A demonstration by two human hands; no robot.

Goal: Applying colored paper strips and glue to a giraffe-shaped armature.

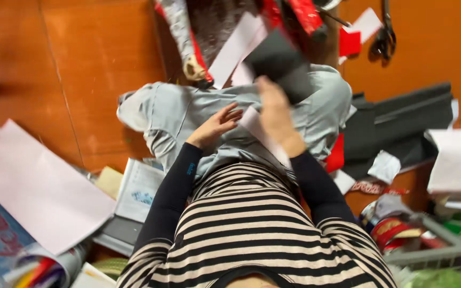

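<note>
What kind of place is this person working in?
Probably a home craft spot on the floor. The person sits on an orange tiled floor, with loose paper sheets and scissors lying about. The right hand holds a dark card.

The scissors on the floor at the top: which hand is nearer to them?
The right hand. It holds a dark sheet, below and left of the black scissors. The left hand rests further left on the lap, away from them.
</note>
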